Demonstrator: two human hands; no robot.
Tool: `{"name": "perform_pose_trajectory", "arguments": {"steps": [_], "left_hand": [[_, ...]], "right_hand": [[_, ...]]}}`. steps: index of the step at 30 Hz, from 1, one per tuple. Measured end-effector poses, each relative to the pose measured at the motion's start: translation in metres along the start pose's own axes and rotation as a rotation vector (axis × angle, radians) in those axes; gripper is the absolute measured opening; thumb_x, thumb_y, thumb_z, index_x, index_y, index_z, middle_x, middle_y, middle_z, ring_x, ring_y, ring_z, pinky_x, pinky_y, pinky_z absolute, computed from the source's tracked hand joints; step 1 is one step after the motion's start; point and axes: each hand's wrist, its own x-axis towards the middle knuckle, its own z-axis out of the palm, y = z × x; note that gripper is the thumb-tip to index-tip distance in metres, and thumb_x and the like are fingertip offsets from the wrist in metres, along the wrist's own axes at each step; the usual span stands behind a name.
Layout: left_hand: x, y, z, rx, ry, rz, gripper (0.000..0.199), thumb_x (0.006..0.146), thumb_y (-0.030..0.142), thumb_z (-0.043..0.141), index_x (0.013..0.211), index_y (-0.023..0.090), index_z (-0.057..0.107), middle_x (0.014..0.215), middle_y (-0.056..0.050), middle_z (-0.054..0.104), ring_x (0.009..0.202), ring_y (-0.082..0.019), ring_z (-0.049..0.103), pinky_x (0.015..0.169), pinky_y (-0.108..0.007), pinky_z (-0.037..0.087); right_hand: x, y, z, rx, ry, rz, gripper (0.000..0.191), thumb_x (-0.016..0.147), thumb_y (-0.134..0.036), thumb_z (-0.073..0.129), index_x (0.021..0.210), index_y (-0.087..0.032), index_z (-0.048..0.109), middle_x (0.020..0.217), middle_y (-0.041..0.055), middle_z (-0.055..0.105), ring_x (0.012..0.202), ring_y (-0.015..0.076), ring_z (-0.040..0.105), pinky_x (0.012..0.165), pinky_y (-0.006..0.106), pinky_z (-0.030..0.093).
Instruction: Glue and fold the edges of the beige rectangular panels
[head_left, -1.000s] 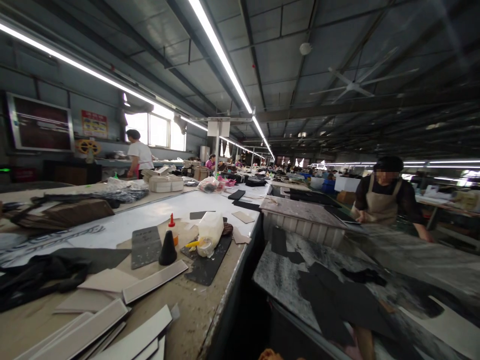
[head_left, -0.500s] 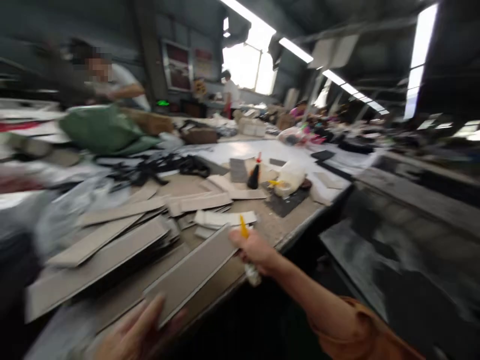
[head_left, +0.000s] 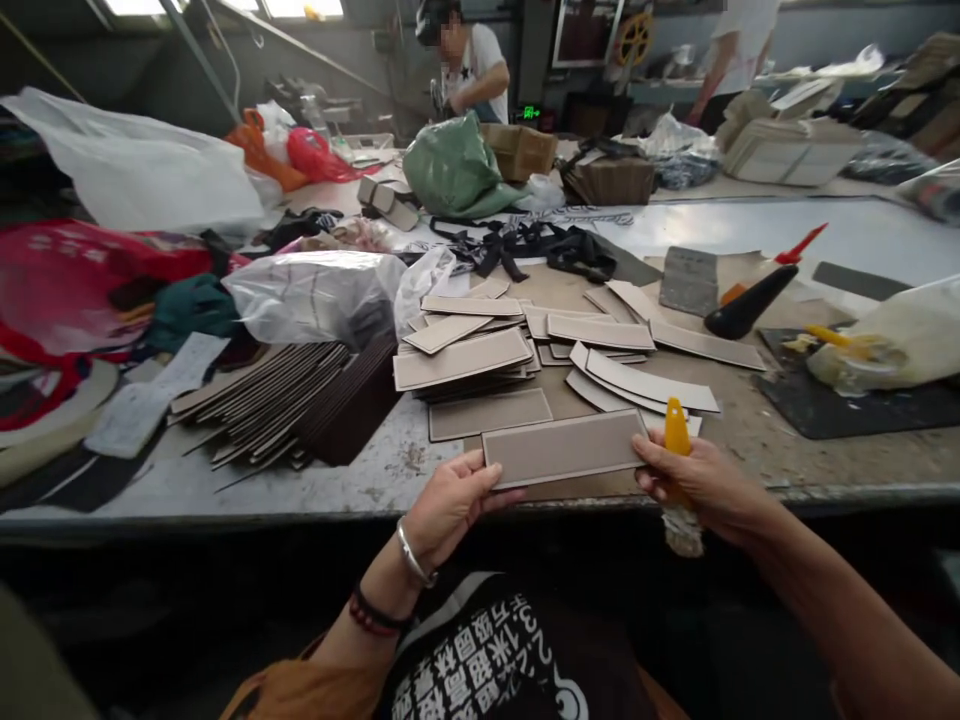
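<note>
A long beige panel (head_left: 564,450) with a dark edge is held level between both hands above the table's front edge. My left hand (head_left: 457,500) pinches its left end, thumb on top. At the panel's right end, my right hand (head_left: 694,480) grips it between thumb and fingers. That same hand also keeps a brush (head_left: 677,430) with a yellow handle, its whitish bristles pointing down. Behind the panel lie curved pale strips (head_left: 645,380) and a loose pile of similar beige panels (head_left: 465,360). Another flat panel (head_left: 491,413) rests just beyond the left hand.
A fanned stack of dark-edged strips (head_left: 277,400) lies at left. To the right stand a black bottle with a red tip (head_left: 754,300) and a plastic-wrapped tub (head_left: 877,350) on a black mat. Bags and cloth crowd the far left. A person (head_left: 476,75) works across the table.
The view has swung left and steadied. My left hand, earlier blurred at the panel's near end, now plainly grips it, and the panel is turned level across me. The brush stays in my right hand.
</note>
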Motion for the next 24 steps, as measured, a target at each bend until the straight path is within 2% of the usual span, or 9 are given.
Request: {"name": "perform_pose_trajectory", "arguments": {"steps": [8,13,19,24], "left_hand": [[-0.008,0.000,-0.015,0.064,0.167,0.014,0.033,0.074,0.029,0.069,0.103,0.013,0.065,0.106,-0.009,0.067,0.102,-0.024,0.060,0.086,-0.034,0.052],[-0.009,-0.001,-0.021,0.069,0.186,0.016,0.028,0.074,0.029,0.069,0.096,0.012,0.067,0.104,-0.009,0.067,0.099,-0.023,0.060,0.085,-0.034,0.053],[-0.008,0.000,-0.023,0.040,0.202,0.006,0.030,0.072,0.029,0.071,0.096,0.012,0.066,0.102,-0.008,0.067,0.095,-0.020,0.061,0.081,-0.028,0.055],[-0.007,0.000,-0.028,0.016,0.212,0.010,0.027,0.070,0.029,0.073,0.091,0.012,0.067,0.098,-0.006,0.068,0.088,-0.016,0.062,0.079,-0.026,0.055]], "right_hand": [[0.007,0.008,0.021,-0.108,-0.051,-0.022,0.043,0.071,-0.055,0.062,0.061,-0.014,0.052,0.054,0.0034,0.058,0.044,0.0071,0.047,0.046,0.020,0.036],[0.009,0.009,0.027,-0.031,-0.072,-0.038,0.041,0.073,-0.055,0.061,0.065,-0.016,0.050,0.050,0.0004,0.056,0.043,0.0064,0.046,0.045,0.019,0.034],[0.012,0.011,0.030,0.056,-0.094,-0.011,0.046,0.069,-0.058,0.065,0.063,-0.018,0.045,0.043,-0.0025,0.052,0.039,0.0047,0.042,0.042,0.016,0.032],[0.019,0.007,0.030,0.162,-0.116,0.053,0.053,0.060,-0.063,0.070,0.076,-0.016,0.052,0.053,0.0011,0.060,0.043,0.0065,0.049,0.040,0.014,0.037]]}}
